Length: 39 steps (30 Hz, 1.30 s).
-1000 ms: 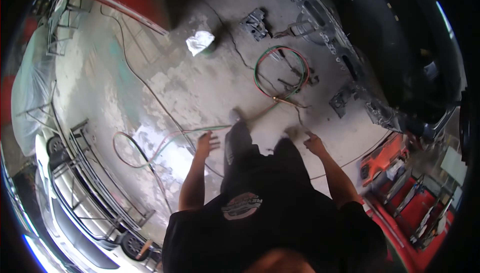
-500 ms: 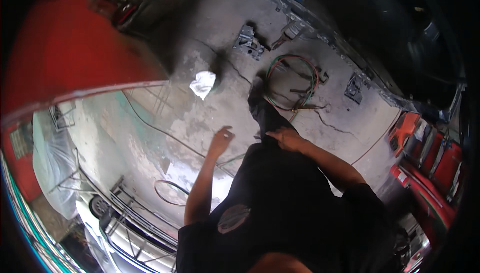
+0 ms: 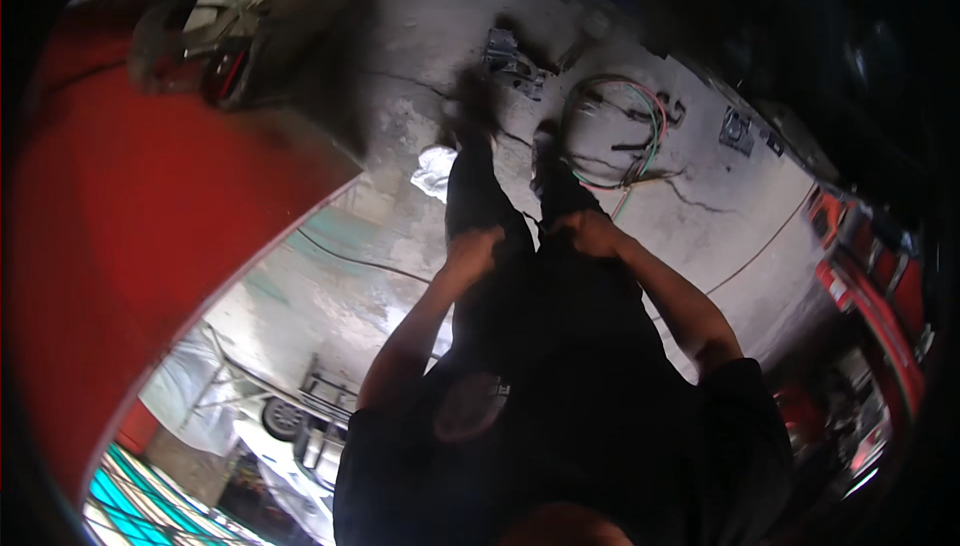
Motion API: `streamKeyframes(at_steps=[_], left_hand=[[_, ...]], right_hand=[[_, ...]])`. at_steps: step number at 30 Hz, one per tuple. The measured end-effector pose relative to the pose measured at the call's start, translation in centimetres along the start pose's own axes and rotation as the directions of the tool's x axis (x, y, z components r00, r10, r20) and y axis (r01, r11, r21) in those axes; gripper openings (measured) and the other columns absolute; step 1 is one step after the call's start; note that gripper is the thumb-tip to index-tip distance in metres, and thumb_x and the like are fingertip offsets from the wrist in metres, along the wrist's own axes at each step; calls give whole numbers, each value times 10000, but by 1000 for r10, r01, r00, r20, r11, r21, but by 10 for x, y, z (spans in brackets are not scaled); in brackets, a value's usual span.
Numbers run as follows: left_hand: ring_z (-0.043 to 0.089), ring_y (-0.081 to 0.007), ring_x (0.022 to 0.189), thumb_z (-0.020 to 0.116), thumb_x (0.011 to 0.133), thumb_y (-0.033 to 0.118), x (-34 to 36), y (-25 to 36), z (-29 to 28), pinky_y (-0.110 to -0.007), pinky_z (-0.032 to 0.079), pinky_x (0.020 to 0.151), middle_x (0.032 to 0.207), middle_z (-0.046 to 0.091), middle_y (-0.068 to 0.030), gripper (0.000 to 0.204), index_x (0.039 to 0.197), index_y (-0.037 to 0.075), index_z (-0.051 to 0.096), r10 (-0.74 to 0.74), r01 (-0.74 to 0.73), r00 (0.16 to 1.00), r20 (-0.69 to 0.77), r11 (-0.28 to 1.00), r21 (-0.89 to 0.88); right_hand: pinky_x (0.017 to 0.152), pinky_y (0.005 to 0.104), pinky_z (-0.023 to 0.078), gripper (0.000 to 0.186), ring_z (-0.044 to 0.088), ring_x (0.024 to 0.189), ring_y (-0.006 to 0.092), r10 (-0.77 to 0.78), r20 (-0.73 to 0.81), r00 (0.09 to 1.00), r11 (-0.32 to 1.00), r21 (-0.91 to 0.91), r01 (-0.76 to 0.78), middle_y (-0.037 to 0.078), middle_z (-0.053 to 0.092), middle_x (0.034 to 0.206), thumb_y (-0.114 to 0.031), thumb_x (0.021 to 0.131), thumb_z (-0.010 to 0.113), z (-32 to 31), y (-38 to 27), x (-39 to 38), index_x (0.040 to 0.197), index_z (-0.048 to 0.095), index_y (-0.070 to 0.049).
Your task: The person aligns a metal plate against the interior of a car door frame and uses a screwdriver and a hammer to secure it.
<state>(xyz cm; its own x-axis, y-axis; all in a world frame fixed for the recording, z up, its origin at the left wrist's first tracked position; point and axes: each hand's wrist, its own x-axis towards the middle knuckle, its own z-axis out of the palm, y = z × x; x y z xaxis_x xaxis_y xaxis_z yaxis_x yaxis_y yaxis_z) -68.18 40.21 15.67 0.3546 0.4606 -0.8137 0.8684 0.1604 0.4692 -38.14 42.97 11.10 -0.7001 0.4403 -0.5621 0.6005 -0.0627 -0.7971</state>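
As two hands [image 3: 479,247] overlap two trouser legs [image 3: 471,186], grip unclear; one hose coil [image 3: 661,121] ahead.

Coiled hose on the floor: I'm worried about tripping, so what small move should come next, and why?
Probably ease the right foot slightly left: the red-and-green coiled hose lies close on its right, while concrete floor shows to its left.

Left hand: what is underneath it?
The left hand is over the dark left trouser leg, whose cloth shows beyond it. What lies directly under the hand is covered and cannot be seen.
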Motion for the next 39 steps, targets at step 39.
streamKeyframes(at_steps=[39], left_hand=[[654, -403, 1009, 586, 884, 198, 551, -222, -71, -514, 525, 856, 1069, 656, -221, 351, 1211, 72, 608, 609, -859, 509, 609, 321, 398]], right_hand=[[902, 456, 495, 537, 650, 1083, 320, 51, -932, 358, 865, -138, -483, 163, 682, 1157, -124, 894, 685, -22, 154, 266, 1416, 559, -137]])
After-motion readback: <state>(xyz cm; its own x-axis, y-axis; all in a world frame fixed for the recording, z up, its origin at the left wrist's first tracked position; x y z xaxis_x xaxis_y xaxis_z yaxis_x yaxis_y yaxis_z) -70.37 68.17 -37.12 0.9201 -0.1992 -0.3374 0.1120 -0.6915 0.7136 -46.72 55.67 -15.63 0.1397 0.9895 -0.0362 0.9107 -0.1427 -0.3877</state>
